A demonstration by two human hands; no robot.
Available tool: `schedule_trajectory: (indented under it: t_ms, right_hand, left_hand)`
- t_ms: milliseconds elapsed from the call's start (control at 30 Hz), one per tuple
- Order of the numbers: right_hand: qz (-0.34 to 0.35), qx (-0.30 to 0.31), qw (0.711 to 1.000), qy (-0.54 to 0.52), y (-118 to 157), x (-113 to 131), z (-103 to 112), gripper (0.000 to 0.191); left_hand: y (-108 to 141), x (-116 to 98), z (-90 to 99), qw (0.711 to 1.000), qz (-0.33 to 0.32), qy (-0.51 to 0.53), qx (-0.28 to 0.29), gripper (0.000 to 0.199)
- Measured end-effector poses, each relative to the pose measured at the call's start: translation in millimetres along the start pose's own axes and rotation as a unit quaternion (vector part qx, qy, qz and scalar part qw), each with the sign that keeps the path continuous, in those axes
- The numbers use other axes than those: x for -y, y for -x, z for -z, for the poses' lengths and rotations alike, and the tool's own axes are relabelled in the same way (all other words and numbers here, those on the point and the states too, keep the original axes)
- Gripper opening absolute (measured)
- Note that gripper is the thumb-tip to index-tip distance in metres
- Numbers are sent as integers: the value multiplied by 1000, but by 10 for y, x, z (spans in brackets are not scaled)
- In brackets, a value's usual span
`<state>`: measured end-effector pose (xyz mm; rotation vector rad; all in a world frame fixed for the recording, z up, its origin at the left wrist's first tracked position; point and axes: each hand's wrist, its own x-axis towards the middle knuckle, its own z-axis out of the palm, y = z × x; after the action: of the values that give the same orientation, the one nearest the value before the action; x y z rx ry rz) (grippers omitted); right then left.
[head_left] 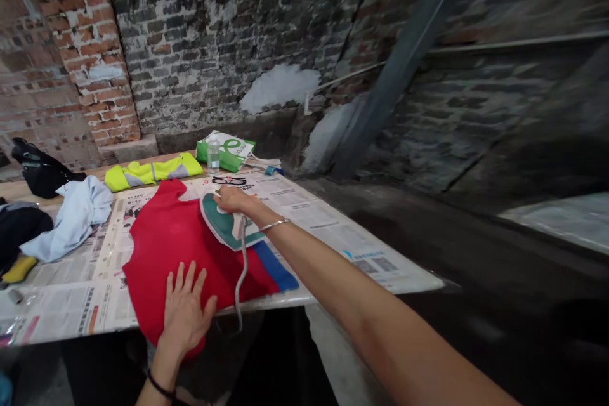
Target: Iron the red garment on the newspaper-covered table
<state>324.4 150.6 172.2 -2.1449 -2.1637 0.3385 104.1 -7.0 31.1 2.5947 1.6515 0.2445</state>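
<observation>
A red garment [164, 228] with a blue band along its right end lies spread on the newspaper-covered table [328, 235], its near edge hanging over the front. My left hand [186, 307] rests flat on the red cloth near that edge, fingers spread. Farther back, my right hand [233, 198] is wrapped around the handle of a green and white clothes iron [219, 223]. The iron sits over the garment's right side, tilted in view. Its grey cord [243, 269] trails down over the front edge. The iron's soleplate is hidden.
Behind the garment lie a yellow reflective vest [152, 171], a clear bottle [214, 155], a green and white bag [233, 151] and black glasses [229, 181]. To the left are a pale blue cloth [76, 216], dark cloth [21, 231] and a black bag [40, 168]. A brick wall [190, 44] stands behind.
</observation>
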Motion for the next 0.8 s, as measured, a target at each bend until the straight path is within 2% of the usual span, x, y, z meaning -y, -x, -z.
schedule_trajectory:
  t_ms: [100, 233, 333, 467, 567, 667, 733, 800]
  right_hand:
    - [-9, 31, 999, -10, 335, -36, -74, 44]
    - [31, 73, 997, -20, 845, -97, -177, 39]
    - [68, 83, 994, -13, 1033, -116, -206, 36]
    - [114, 82, 990, -3, 950, 2, -226, 36]
    - [134, 46, 990, 16, 736, 214, -255, 36]
    - [140, 37, 989, 16, 500, 481, -280, 38]
    - [149, 38, 988, 9, 373, 660, -288, 40]
    - [156, 31, 987, 3, 280, 815, -290, 42]
  left_hand:
    - [10, 22, -73, 1000, -1, 19, -17, 58]
    - [32, 32, -166, 999, -3, 42, -23, 60]
    - [43, 21, -182, 999, -1, 47, -23, 60]
    - [48, -4, -129, 999, 3, 43, -16, 60]
    - [55, -42, -79, 999, 9, 40, -3, 65]
    - [63, -56, -57, 999, 9, 35, -5, 67]
    - [69, 14, -45, 999, 15, 31, -15, 61]
    - [79, 181, -16, 998, 48, 14, -38, 54]
